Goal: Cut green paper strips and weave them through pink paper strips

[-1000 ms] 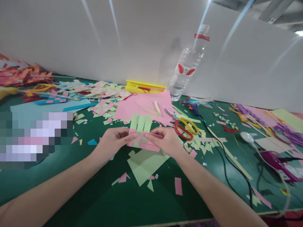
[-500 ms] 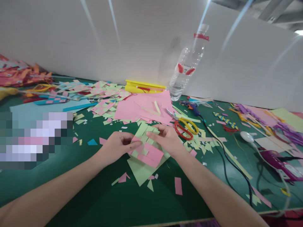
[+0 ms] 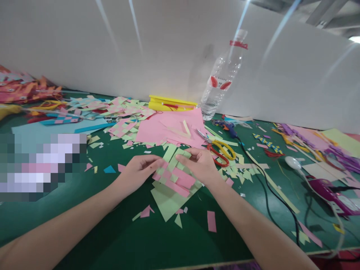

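A woven piece of pink and green paper strips (image 3: 174,173) is held just above the table's middle. My left hand (image 3: 142,168) pinches its left edge between thumb and fingers. At its upper right edge, my right hand (image 3: 198,163) grips it, thumb on top. Under the weave lies a light green sheet (image 3: 165,204), partly covered by it. Scissors with red and yellow handles (image 3: 222,152) lie just beyond my right hand, and a large pink sheet (image 3: 171,127) lies behind the weave.
A clear bottle (image 3: 222,78) leans on the white wall. Cut scraps (image 3: 244,172) litter the green table (image 3: 118,232). Woven pieces (image 3: 123,108) are heaped at the back left. A blue glue gun (image 3: 229,128), black cord (image 3: 266,176) and magenta device (image 3: 334,193) are on the right.
The woven piece has turned slightly between my hands, and its pink strips have spread apart at the lower right. My left thumb has drawn back to its left edge.
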The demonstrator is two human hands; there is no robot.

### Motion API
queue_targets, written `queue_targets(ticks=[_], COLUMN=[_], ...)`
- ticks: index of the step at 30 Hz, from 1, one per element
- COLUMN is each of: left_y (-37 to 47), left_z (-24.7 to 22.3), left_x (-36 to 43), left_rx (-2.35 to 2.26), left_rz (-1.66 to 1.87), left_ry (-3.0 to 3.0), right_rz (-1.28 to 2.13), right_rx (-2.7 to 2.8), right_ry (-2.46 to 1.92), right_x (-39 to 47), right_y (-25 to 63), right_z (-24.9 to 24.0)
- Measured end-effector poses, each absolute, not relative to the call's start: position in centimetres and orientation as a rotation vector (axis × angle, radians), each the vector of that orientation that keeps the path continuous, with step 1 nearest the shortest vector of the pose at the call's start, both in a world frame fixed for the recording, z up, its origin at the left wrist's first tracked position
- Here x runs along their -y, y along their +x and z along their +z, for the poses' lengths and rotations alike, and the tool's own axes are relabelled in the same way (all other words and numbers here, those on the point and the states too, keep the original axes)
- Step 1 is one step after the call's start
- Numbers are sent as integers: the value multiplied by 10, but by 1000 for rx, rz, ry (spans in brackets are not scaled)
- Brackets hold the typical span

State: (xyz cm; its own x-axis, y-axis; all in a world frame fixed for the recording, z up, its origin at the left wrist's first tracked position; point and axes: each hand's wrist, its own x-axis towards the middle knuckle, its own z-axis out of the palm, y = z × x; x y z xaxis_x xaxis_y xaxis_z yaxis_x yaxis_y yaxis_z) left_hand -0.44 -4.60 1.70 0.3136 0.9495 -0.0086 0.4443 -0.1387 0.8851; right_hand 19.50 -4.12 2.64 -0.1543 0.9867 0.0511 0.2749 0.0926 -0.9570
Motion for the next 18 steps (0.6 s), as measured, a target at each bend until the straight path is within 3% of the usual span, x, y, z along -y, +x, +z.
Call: queue_targets(ticks=[18], left_y=[-2], left_z=[17], left_x=[48], left_rx=[-1174], left_rz=[620], left_ry=[1834], right_rz=[1178], right_rx=[1530], right_ry=[-1275], right_x=[36], right_y=[196], right_z=[22])
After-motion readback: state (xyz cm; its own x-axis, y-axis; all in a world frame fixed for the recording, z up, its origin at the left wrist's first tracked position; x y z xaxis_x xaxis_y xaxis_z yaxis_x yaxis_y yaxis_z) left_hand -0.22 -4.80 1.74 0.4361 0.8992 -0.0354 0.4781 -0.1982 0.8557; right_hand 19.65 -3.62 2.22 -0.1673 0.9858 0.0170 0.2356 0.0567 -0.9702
